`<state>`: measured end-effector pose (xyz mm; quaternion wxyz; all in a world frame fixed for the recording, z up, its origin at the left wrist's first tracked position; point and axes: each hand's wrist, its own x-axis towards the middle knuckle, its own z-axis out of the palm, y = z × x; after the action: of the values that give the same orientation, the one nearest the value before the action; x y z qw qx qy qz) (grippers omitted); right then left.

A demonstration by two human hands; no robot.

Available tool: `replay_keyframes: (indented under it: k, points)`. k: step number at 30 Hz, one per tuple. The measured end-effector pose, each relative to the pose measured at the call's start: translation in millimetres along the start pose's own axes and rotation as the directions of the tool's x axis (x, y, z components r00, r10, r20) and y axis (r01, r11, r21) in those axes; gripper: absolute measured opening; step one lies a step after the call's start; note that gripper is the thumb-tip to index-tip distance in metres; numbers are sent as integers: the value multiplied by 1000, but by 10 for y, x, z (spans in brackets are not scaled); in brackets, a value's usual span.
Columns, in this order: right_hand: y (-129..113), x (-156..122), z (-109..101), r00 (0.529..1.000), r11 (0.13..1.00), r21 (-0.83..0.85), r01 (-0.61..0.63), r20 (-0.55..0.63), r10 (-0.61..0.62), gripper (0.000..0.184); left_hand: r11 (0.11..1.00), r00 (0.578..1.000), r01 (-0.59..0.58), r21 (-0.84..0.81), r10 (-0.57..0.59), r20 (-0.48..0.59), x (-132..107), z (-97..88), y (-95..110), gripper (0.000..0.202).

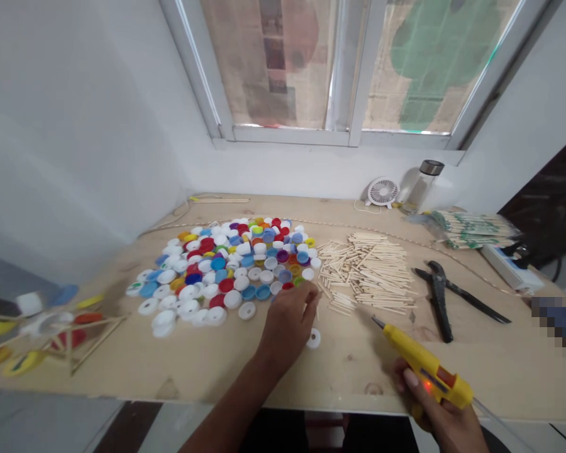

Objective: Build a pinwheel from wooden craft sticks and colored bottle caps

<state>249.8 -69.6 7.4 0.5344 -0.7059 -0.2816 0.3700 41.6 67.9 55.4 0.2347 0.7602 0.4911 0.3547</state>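
Observation:
My left hand [290,318] reaches over the plywood table [245,371], fingers pinched on a thin wooden stick at the near edge of the stick pile [368,270]. A single white bottle cap [314,338] lies just below that hand. My right hand [446,415] grips a yellow glue gun [422,362] at the table's front edge, its nozzle pointing up-left toward the sticks. A wide spread of coloured and white bottle caps [226,267] lies left of my left hand.
Black pliers [441,292] lie right of the sticks. A small white fan [382,192], a bottle [422,182] and a bag of packets [471,228] sit at the back right, a power strip [509,267] beside them. A stick-and-cap model [61,336] rests at far left.

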Motion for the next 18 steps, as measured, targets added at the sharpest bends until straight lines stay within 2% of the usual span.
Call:
replay_keyframes:
  k: [5,7,11,15,18]
  points:
    - [-51,13,45,997,994,91,-54,56,49,40,986,998,26,-167,-15,66,81,-24,42,12]
    - [-106,23,96,997,987,154,-49,69,39,40,955,994,67,-288,-40,99,60,-7,73,11]
    - [-263,30,259,997,946,319,-49,77,26,40,790,971,228,-570,-137,198,-44,82,143,10]
    - [-343,6,408,987,898,427,-104,153,41,41,653,943,331,-682,-208,259,-187,202,293,15]
    - [-307,-31,473,970,853,491,-177,235,66,39,537,926,377,-754,-204,318,-283,292,429,15]
